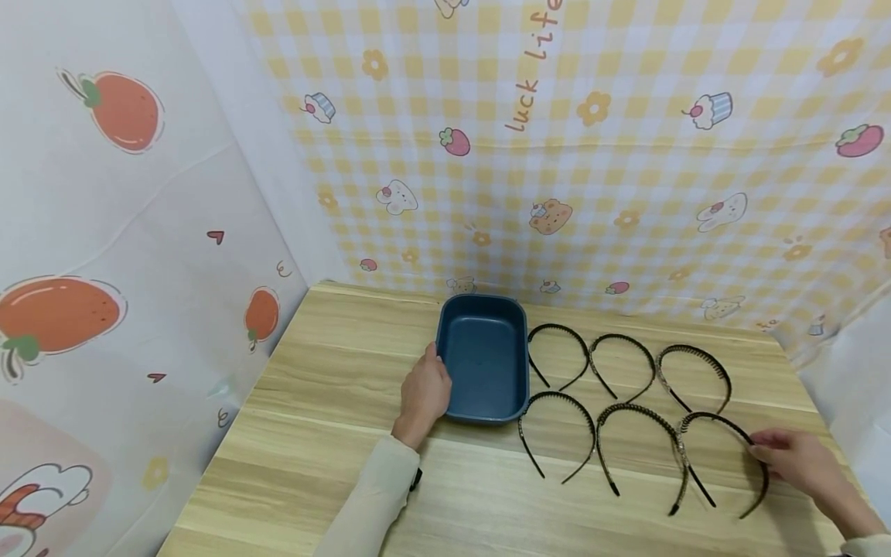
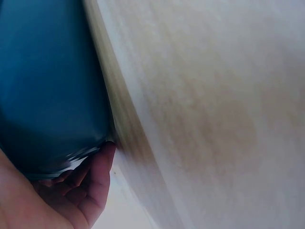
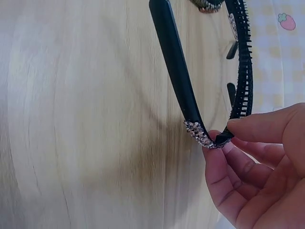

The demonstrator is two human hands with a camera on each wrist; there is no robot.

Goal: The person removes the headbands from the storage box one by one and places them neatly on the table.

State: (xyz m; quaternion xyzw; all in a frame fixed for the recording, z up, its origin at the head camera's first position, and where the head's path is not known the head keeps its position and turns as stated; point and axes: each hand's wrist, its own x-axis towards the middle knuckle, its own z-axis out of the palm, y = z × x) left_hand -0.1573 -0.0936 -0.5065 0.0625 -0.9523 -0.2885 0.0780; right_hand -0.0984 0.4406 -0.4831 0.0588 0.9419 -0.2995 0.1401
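Observation:
A dark blue rectangular plastic bin [image 1: 485,363] stands on the table. My left hand [image 1: 426,387] holds its left side, and in the left wrist view my curled fingers [image 2: 97,186] lie against the bin's wall. Between thumb and fingers, my right hand [image 1: 800,462] pinches the right side of a toothed headband [image 1: 735,427], the nearest one at the far right. Close up in the right wrist view, this headband [image 3: 174,62] is black, with glittery sequins on its outside and comb teeth inside. It looks raised off the table there, its shadow falling on the wood.
Right of the bin lie more dark headbands: a back row of three, including a back-right one [image 1: 710,360], and two in front, one [image 1: 636,408] beside the held one. The wooden table [image 1: 334,371] meets a checked cloth backdrop [image 1: 487,186] behind and a printed cloth [image 1: 188,216] at left.

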